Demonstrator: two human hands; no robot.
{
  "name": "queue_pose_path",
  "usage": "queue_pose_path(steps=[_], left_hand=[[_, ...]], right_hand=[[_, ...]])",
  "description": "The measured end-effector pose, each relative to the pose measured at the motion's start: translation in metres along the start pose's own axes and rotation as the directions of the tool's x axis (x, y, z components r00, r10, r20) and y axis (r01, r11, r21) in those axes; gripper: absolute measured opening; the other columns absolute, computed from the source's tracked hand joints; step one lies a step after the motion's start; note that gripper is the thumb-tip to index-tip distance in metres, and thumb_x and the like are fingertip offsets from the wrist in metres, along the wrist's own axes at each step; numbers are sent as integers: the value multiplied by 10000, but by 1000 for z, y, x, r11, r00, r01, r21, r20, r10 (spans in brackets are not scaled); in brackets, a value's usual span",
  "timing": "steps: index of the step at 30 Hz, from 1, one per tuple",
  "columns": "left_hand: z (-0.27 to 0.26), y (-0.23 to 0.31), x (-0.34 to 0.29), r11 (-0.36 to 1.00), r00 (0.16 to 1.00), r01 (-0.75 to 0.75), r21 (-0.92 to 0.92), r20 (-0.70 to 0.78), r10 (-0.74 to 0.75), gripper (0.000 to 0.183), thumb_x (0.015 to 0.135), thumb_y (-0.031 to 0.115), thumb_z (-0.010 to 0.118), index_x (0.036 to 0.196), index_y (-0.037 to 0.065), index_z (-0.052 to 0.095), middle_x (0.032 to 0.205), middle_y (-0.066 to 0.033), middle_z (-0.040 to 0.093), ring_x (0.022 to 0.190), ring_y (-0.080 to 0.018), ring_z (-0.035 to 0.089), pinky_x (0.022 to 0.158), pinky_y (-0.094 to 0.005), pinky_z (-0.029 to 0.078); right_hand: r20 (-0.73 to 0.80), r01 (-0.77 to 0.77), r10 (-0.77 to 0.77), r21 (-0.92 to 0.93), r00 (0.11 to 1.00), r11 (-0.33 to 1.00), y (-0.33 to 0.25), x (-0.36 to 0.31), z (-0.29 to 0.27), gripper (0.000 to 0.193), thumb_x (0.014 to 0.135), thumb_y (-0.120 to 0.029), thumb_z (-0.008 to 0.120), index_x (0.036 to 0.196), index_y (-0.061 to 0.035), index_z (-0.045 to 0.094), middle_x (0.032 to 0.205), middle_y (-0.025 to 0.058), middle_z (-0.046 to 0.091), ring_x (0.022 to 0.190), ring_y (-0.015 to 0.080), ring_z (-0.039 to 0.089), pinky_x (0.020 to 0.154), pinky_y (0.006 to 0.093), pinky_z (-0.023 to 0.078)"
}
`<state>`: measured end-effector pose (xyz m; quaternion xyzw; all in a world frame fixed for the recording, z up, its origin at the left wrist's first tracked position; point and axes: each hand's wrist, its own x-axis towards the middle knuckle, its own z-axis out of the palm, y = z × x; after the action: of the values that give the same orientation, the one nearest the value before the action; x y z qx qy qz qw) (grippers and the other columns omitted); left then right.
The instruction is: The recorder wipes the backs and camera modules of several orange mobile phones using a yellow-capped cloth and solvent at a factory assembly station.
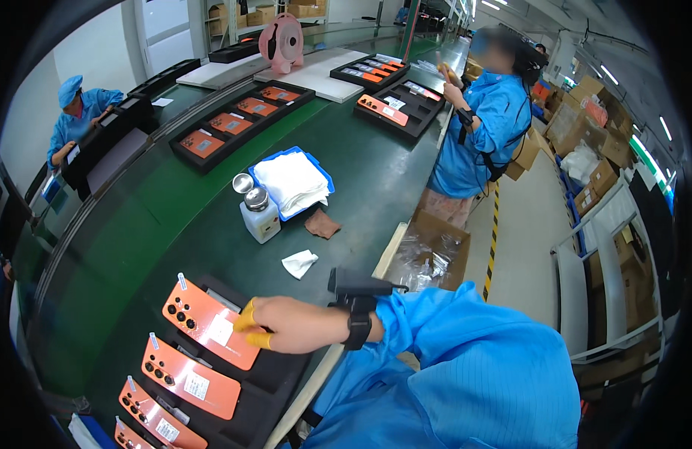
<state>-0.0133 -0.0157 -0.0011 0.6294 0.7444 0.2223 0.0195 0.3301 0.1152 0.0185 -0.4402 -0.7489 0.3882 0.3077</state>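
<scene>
My right hand [290,325], yellow-capped fingertips [246,317] pinched together, clamps the flat orange phone back cover [205,320] at nine o'clock, over the black foam tray [275,374].

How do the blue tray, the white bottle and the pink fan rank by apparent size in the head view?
1. Blue tray, largest.
2. Pink fan and white bottle look similar; the fan stands farther away, so unranked.

Brightly and evenly lit by ceiling strip lights [611,75] at upper right, with soft glare across the green belt [376,179]. Strongly bent toward a black rim; sharp mid-frame, softer far off.
</scene>
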Motion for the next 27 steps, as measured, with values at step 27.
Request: queue_pose_path(steps=[27], left_hand=[[2,37,-7,995,959,-51,-82,-281,26,234,839,11,618,1066,-24,574,1257,-203,484,1209,-375,458,1010,-455,356]], right_hand=[[-304,-10,-69,-250,950,968,13,2,-22,278,816,-109,654,1084,-32,647,1136,187,567,1088,351,521,933,408,432]])
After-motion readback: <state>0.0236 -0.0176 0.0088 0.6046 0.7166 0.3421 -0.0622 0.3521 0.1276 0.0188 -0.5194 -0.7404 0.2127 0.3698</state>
